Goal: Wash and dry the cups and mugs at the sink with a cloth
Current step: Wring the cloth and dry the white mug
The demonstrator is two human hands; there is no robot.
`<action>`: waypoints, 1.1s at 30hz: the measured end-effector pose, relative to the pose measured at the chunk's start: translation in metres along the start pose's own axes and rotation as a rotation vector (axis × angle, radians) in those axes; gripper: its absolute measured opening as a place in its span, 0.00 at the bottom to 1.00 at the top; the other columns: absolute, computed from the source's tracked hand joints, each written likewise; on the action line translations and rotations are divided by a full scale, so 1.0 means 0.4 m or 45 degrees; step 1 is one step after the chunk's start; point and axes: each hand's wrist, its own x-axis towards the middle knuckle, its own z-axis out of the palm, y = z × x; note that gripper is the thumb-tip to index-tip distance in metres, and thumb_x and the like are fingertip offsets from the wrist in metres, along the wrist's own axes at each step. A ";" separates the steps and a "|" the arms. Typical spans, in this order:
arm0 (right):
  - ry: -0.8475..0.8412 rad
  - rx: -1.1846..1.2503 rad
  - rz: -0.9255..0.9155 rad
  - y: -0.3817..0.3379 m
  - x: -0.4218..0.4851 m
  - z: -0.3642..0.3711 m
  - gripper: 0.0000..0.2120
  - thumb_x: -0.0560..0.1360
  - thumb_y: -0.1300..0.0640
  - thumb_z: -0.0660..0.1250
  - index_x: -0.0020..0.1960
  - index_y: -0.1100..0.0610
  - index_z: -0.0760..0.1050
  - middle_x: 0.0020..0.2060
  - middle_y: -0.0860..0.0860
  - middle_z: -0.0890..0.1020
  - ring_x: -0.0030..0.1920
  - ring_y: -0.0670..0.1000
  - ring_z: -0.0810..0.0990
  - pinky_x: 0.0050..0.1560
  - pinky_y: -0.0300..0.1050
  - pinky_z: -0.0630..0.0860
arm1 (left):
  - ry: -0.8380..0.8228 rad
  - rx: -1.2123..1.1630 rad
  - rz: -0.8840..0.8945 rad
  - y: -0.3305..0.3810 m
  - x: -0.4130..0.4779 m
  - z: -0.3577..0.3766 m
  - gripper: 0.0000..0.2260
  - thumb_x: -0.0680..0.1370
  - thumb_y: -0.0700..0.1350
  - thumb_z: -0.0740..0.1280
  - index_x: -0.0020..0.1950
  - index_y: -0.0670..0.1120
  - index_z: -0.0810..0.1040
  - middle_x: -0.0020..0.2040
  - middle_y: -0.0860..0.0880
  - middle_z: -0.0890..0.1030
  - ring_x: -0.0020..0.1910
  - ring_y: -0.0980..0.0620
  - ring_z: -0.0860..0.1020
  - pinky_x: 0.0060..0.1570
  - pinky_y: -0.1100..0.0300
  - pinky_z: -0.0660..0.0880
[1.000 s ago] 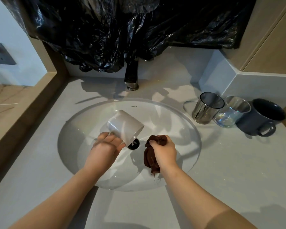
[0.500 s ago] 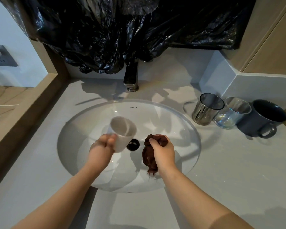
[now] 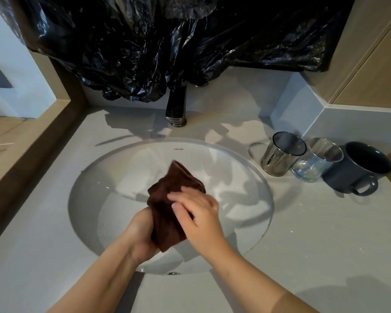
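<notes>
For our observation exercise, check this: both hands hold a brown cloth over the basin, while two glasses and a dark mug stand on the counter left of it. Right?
Not quite. The head view shows the smoky glass, clear glass and dark mug on the counter right of the basin, not left. The left hand and right hand do hold the brown cloth.

Grey countertop, black plastic sheeting
</notes>
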 end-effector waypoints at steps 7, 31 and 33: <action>0.198 0.063 0.536 0.018 0.103 -0.069 0.16 0.81 0.55 0.54 0.66 0.47 0.71 0.65 0.47 0.73 0.63 0.50 0.72 0.58 0.42 0.66 | 0.078 0.189 0.037 0.026 -0.005 0.041 0.12 0.82 0.46 0.54 0.40 0.47 0.70 0.29 0.49 0.66 0.27 0.51 0.68 0.24 0.66 0.66; 0.219 0.015 0.566 -0.040 0.099 -0.075 0.23 0.78 0.39 0.46 0.71 0.42 0.63 0.66 0.51 0.73 0.64 0.55 0.71 0.62 0.53 0.70 | -0.018 0.128 0.139 0.065 -0.039 0.090 0.16 0.81 0.50 0.58 0.33 0.49 0.65 0.26 0.52 0.61 0.25 0.54 0.62 0.23 0.66 0.59; 0.181 -0.334 0.283 -0.061 0.058 -0.047 0.25 0.75 0.37 0.44 0.71 0.36 0.53 0.73 0.51 0.61 0.69 0.54 0.64 0.65 0.54 0.69 | -0.016 0.173 0.186 0.070 -0.036 0.089 0.15 0.80 0.49 0.59 0.34 0.50 0.66 0.28 0.51 0.61 0.25 0.55 0.62 0.24 0.65 0.60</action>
